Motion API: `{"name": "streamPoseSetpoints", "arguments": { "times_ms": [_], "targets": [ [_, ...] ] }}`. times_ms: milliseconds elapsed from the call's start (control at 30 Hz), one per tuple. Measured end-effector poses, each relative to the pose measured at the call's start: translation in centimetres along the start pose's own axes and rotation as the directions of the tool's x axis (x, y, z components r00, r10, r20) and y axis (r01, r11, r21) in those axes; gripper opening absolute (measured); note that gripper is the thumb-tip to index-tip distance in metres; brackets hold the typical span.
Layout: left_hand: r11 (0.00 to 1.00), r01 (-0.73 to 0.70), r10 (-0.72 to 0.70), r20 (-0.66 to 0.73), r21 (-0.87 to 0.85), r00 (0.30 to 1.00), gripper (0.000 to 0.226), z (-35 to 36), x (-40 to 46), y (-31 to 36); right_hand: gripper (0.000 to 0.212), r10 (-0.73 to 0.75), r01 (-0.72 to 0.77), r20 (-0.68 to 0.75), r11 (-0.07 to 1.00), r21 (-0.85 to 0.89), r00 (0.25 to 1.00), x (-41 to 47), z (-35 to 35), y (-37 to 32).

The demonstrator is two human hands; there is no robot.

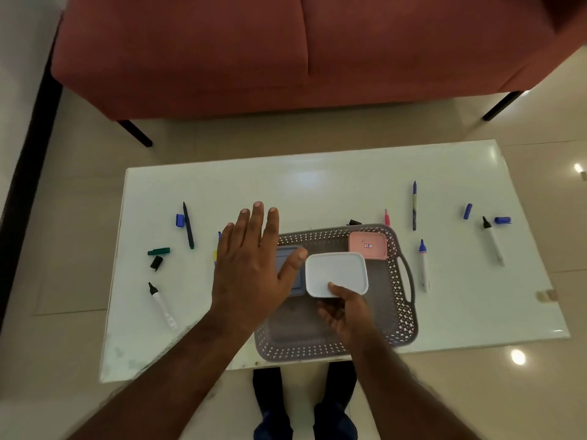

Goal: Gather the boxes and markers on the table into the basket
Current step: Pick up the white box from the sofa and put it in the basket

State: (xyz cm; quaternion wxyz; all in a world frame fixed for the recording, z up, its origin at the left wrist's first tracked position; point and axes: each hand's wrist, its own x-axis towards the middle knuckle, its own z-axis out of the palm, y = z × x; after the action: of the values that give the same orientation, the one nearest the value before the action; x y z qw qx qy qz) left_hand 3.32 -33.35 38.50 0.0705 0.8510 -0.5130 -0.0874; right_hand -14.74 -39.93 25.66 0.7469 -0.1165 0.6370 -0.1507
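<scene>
Right now the right hand (pixel 344 308) pinches the near edge of a white box (pixel 336 274), thumb on its lid and fingers curled beneath, holding it over the middle of the grey basket (pixel 403 315). The left hand (pixel 251 265) is spread flat and empty, fingers pointing away from the person, hovering over the basket's left side and hiding part of a blue-grey box (pixel 287 260) that lies inside.

What the coming move turns on, I judge, is that the white box sits directly above open basket floor, its long axis running left to right like the basket's own, so it needs only to go straight down. It looks rigid, smooth and rounded at the corners, easy to set flat. A pink box (pixel 368 246) already rests in the far right corner of the basket.

Outward on the white counter (pixel 317 185), markers and loose caps remain scattered on both sides: a white-bodied marker (pixel 162 304) lies near left, nearer the left hand, and another with a blue cap (pixel 423 265) lies just right of the basket handle, nearer the right hand.
</scene>
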Motion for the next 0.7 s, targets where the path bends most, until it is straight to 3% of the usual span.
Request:
{"name": "streamPoseSetpoints", "arguments": {
  "times_ms": [300,467,567,700],
  "targets": [
    [1.0,-0.001,0.002,0.028,-0.018,1.0,0.082,1.8,0.1,0.8,0.046,-0.017,0.019,0.012,0.989,-0.148,1.0,0.9,0.0,0.2],
    [1.0,0.006,-0.005,0.042,-0.009,0.999,0.083,2.1,0.0,0.7,0.06,-0.26,0.224,-0.224,0.959,-0.174,0.939,0.8,-0.6,-0.6],
    [1.0,0.014,-0.014,0.061,-0.006,0.998,0.085,2.1,-0.2,0.4,0.052,-0.293,0.239,-0.24,0.943,-0.232,0.926,1.2,-1.0,-0.8],
    [1.0,0.019,-0.019,0.058,-0.014,0.998,0.085,2.1,-0.5,0.4,0.043,-0.202,0.173,-0.312,0.978,-0.116,0.928,2.0,-1.2,-0.4]
  ]
}}
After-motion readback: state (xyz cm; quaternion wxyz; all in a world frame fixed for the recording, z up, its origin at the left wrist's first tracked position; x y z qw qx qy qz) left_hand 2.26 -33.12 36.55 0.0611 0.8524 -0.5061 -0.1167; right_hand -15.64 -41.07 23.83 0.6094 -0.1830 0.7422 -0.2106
